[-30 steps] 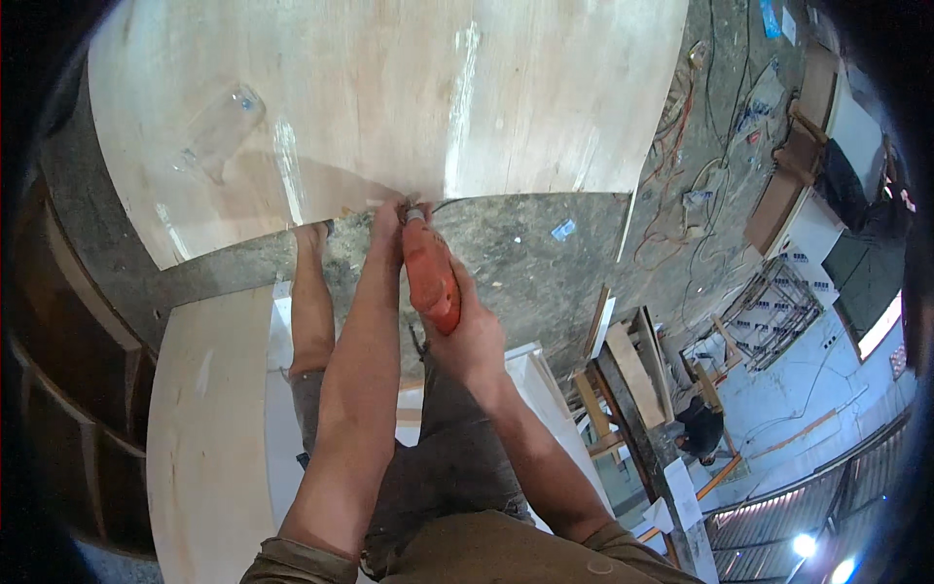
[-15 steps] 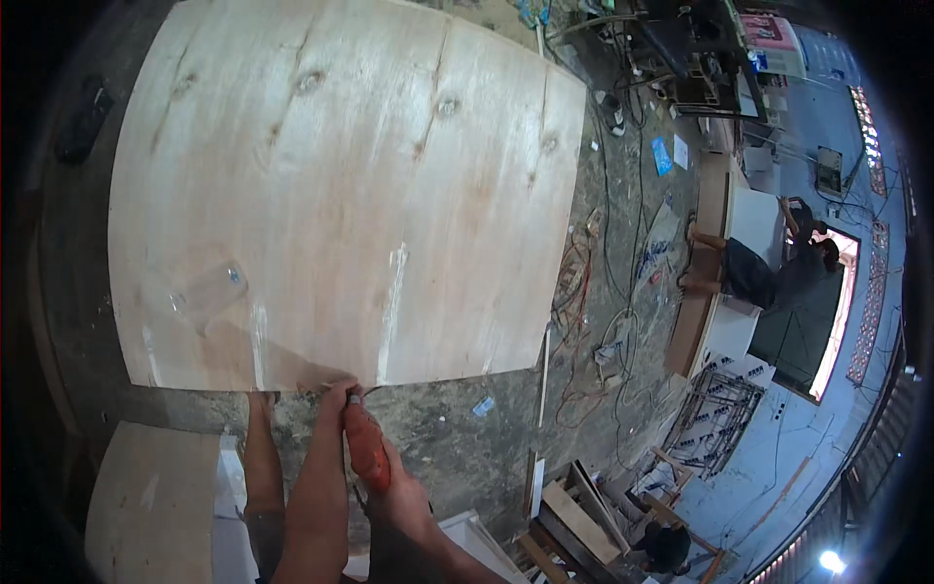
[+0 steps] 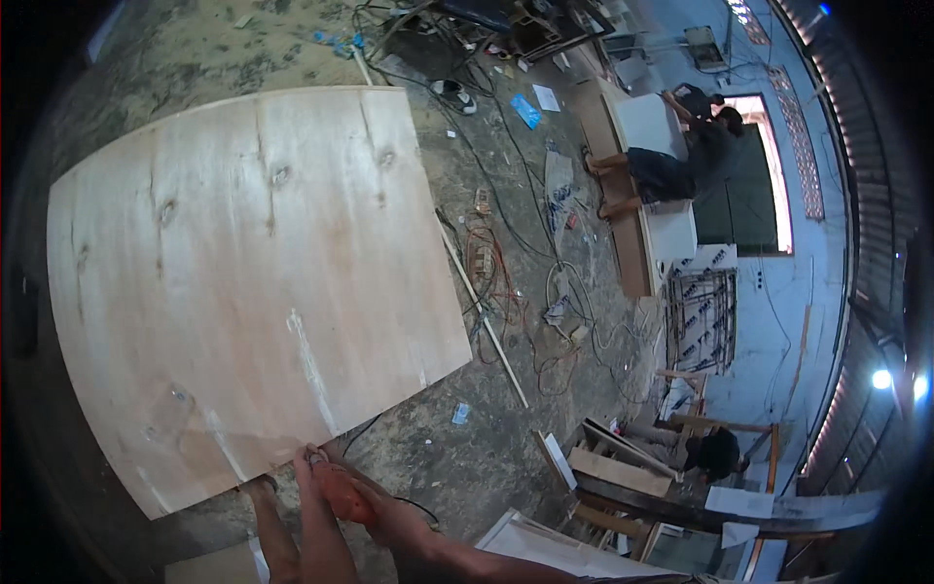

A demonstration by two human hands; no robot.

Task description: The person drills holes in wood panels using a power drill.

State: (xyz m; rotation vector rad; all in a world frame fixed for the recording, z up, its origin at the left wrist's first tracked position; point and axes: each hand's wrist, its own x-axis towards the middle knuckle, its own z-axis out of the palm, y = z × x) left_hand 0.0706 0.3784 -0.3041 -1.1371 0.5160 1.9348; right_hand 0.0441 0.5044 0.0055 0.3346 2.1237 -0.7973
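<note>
A large pale plywood panel [image 3: 243, 292] fills the left and middle of the view, with knots and several white streaks of filler. At its near edge my right hand [image 3: 379, 516] grips a red power tool [image 3: 341, 492], whose front end points at that edge. My left hand [image 3: 306, 465] is closed beside the tool's front, right at the panel edge; what its fingers hold is hidden. A clear plastic container [image 3: 170, 414] lies on the panel's near left part. My bare leg [image 3: 272, 530] is just left of my left forearm.
Cords [image 3: 496, 282] and scraps litter the concrete floor right of the panel, beside a thin pale strip [image 3: 482, 316]. Farther right a person [image 3: 681, 165] leans over a white cabinet [image 3: 647, 127]. Another person [image 3: 715, 453] is near stacked boards [image 3: 618, 472] at lower right.
The view has swung, so the panel appears lower and farther left, with more of the right side showing. My hands and the red tool remain at the panel's near edge.
</note>
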